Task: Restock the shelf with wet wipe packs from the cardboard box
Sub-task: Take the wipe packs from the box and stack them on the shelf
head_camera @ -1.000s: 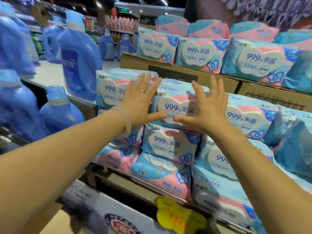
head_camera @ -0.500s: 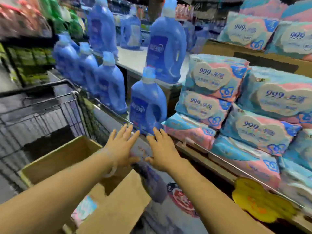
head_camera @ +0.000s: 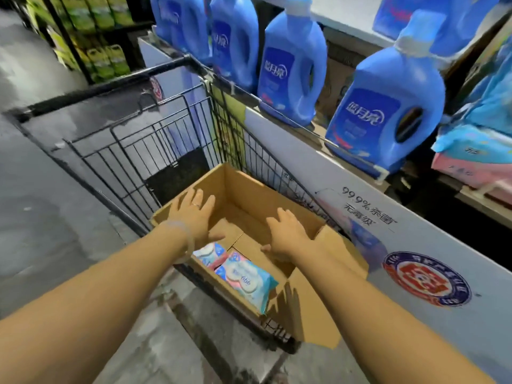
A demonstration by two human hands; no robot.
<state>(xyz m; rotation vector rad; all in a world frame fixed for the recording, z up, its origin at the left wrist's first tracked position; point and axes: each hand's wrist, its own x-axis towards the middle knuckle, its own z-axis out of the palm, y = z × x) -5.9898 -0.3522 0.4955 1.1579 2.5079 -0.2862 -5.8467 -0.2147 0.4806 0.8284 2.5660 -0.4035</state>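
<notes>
1. Both hands have swung from the stocked shelf down over the cardboard box [head_camera: 249, 195] at frame centre.
2. Left hand [head_camera: 194, 214] and right hand [head_camera: 286, 234] hover flat-fingered, holding nothing.
3. Wet wipe packs [head_camera: 243, 275] lie inside, below the wrists; another pickup likely follows.

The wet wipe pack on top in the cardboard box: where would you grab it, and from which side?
Probably from above, by its long edges. The wet wipe pack lies flat, label up, against the near wall of the cardboard box. Both hands hover open over the box, so either can drop straight down.
</notes>
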